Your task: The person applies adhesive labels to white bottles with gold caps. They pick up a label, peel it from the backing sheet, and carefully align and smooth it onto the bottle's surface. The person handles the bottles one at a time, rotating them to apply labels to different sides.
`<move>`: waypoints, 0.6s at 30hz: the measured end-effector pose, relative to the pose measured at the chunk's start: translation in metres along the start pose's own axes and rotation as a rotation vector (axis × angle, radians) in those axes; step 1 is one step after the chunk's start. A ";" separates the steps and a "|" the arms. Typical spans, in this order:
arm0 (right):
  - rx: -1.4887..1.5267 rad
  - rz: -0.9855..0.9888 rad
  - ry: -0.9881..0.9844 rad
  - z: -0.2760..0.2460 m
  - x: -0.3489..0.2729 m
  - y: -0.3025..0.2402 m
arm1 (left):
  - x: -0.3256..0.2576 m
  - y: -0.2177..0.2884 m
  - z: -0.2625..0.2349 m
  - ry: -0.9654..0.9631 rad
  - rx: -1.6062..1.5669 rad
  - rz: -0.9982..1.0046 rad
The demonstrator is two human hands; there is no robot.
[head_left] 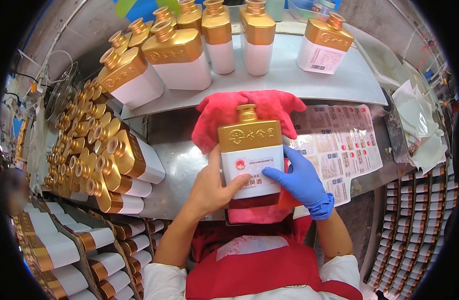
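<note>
One white bottle with a gold shoulder and cap (pixel 250 150) lies between both hands on a red cloth (pixel 224 112). The bare left hand (pixel 212 187) grips its left edge, thumb pressed across the label; the blue-gloved right hand (pixel 299 180) lays spread fingers flat on the label's right side. Just right of that hand lies a sheet of labels (pixel 339 145) on the table (pixel 179 165). More matching bottles (pixel 174 60) stand beyond the hands.

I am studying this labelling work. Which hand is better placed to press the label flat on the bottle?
Probably the right hand: its gloved fingers already lie on the label of the bottle, while the bare left hand grips the bottle's side, steadying it.
</note>
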State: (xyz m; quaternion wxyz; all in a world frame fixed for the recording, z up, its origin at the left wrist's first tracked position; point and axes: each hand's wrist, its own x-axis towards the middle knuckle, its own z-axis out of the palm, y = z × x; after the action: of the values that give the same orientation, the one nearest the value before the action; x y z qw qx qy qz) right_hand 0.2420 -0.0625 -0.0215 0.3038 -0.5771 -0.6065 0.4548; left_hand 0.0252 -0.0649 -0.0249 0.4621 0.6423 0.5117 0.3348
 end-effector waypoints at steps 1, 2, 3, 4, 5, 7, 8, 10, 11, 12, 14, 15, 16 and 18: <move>0.013 -0.002 -0.001 0.001 0.000 0.001 | 0.000 -0.003 0.001 0.011 0.013 0.029; 0.026 -0.004 -0.002 0.002 -0.001 0.003 | 0.001 -0.005 0.002 0.022 0.025 0.059; 0.039 -0.005 -0.002 0.003 -0.001 0.005 | 0.001 -0.005 0.002 0.013 -0.003 0.035; 0.048 -0.010 -0.001 0.004 -0.002 0.006 | 0.000 -0.003 0.002 0.005 -0.031 0.011; 0.056 -0.014 0.000 0.004 -0.003 0.007 | 0.000 -0.002 0.001 -0.004 -0.059 -0.013; 0.063 -0.032 0.004 0.004 -0.005 0.008 | 0.001 0.001 0.001 -0.008 -0.053 -0.032; 0.061 -0.046 0.007 0.004 -0.006 0.008 | 0.002 0.002 0.000 -0.011 -0.049 -0.040; 0.047 -0.052 0.001 0.002 -0.007 0.006 | 0.002 -0.007 0.001 0.006 -0.031 0.023; 0.036 -0.044 -0.008 0.000 -0.007 0.005 | 0.003 -0.010 0.001 0.014 -0.023 0.056; 0.025 -0.037 -0.017 -0.002 -0.008 0.003 | 0.003 -0.009 0.000 0.010 -0.022 0.052; 0.005 -0.037 -0.052 -0.007 -0.005 -0.003 | 0.002 -0.005 -0.002 0.004 -0.017 0.040; -0.005 -0.037 -0.070 -0.008 -0.002 -0.006 | 0.003 -0.005 -0.002 0.009 -0.022 0.047; -0.021 -0.013 -0.047 -0.008 0.000 -0.005 | 0.003 -0.005 -0.001 0.014 -0.027 0.052; -0.053 0.037 0.000 -0.007 0.005 -0.004 | 0.006 -0.005 0.000 0.022 -0.031 0.015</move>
State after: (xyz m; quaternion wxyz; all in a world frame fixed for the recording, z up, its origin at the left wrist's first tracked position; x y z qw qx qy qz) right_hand 0.2460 -0.0563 -0.0156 0.2797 -0.5962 -0.6077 0.4439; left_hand 0.0251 -0.0585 -0.0295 0.4636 0.6353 0.5067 0.3531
